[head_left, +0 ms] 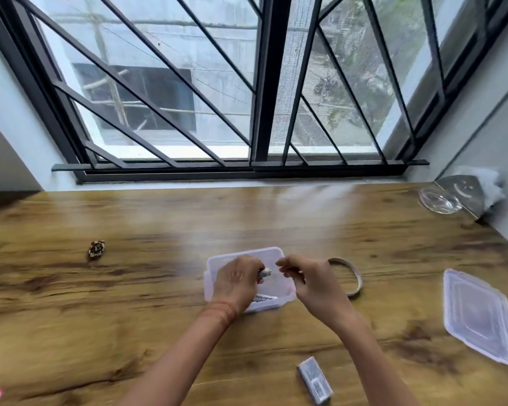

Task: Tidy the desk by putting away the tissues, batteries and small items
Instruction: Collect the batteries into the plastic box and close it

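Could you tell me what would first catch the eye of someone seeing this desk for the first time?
Both hands meet over a clear plastic container mid-desk: the left hand holds a battery, the right hand hovers beside it. Its lid lies off at the right edge, with a small grey box nearer the front.

I see a barred window [247,83] filling the view at twelve o'clock, beyond the wooden desk [159,215]; through its glass stands a pale building [147,54], with blurred greenery [361,68] toward one o'clock.
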The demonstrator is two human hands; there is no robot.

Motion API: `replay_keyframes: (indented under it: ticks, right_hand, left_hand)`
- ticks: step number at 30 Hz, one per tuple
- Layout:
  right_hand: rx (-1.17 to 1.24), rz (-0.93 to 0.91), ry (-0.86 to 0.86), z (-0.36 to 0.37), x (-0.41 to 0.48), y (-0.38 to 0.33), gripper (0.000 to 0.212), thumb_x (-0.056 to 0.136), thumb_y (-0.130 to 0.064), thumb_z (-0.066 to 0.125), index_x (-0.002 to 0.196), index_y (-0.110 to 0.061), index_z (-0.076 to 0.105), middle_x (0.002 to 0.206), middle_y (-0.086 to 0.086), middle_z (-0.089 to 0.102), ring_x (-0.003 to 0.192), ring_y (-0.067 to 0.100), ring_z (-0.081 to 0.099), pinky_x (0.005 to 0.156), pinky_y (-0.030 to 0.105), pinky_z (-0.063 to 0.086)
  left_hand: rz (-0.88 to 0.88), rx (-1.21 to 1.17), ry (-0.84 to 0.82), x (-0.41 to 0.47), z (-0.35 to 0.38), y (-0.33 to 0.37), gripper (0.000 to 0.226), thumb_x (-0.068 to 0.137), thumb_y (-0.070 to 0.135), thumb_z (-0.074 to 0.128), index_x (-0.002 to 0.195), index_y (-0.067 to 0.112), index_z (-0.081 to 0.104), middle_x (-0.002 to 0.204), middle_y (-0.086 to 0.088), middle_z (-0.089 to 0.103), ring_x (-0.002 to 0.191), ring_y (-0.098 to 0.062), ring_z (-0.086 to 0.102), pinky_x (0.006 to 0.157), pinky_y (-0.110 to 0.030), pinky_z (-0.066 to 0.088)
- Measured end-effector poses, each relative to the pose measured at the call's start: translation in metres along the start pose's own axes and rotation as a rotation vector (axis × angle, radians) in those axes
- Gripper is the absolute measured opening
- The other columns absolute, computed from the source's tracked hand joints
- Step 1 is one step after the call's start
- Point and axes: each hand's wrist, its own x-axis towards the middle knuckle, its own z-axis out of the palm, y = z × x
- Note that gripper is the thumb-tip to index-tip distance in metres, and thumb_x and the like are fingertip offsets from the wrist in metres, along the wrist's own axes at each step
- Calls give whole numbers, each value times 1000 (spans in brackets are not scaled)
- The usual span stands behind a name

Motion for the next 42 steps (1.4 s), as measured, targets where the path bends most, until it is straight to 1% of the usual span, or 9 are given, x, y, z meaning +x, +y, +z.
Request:
replay_keyframes:
  ticks: [6,12,17,20,24,31,35,40,42]
  right_hand:
    - [31,9,-13,-1,-4,6,37,79,16,50,102,-6,68,92,6,72,80,1,62,75,8,48]
    - [37,16,-37,2,1,6,36,80,13,52,103,-9,69,92,3,72,86,-6,58,74,2,44]
    - [46,-11,-33,5,4,3,34,79,11,53,94,-14,70,84,-1,72,86,-2,60,70,15,50]
    - [68,-26,-40,6,5,-4,35,78,14,51,95,-9,70,86,2,72,87,-2,58,68,5,45]
    - [78,-35,-31,8,11,-9,31,80,14,52,99,-5,69,89,1,70,87,-6,55,70,-1,40]
    - [131,-59,-67,39,36,-36,30,82,11,55,97,-10,71,88,0,73,79,-6,60,72,7,47]
    - [162,-208,-164,76,65,-88,29,81,11,52,96,-6,71,90,4,73,77,-1,60,71,8,46]
    - [120,-447,-287,142,104,-163,19,83,3,58,95,-5,70,90,10,73,78,20,67,71,29,54]
    - [96,-508,-337,169,116,-190,17,85,0,57,96,-4,70,90,12,72,74,18,65,70,28,53]
  left_hand:
    - [20,75,-148,4,11,-1,29,89,21,51,114,24,64,120,2,63,114,-17,55,88,-27,43]
    - [59,66,-251,10,10,8,30,86,13,59,116,15,63,116,-9,65,110,-23,57,93,-31,43]
    - [30,2,-193,14,12,8,24,78,9,66,102,11,64,102,-7,68,101,-21,59,85,-28,45]
    - [29,-40,-195,14,12,-1,27,76,18,70,102,17,65,106,-1,68,101,-19,60,82,-28,46]
    - [8,-90,-8,8,-6,-14,26,78,29,69,103,24,67,106,6,69,98,-12,62,81,-25,46]
    - [-212,-223,367,-26,-77,-66,11,79,29,70,87,22,74,81,5,74,74,-10,67,69,-29,54]
    - [-391,-229,506,-59,-114,-123,12,80,27,70,87,19,74,80,0,74,76,-15,67,67,-25,50]
    - [-585,-175,602,-109,-142,-190,12,81,30,67,87,22,72,83,-1,73,81,-22,66,64,-24,43]
    - [-675,-147,636,-126,-148,-212,9,80,29,68,86,23,72,86,-1,73,83,-25,65,63,-25,40]
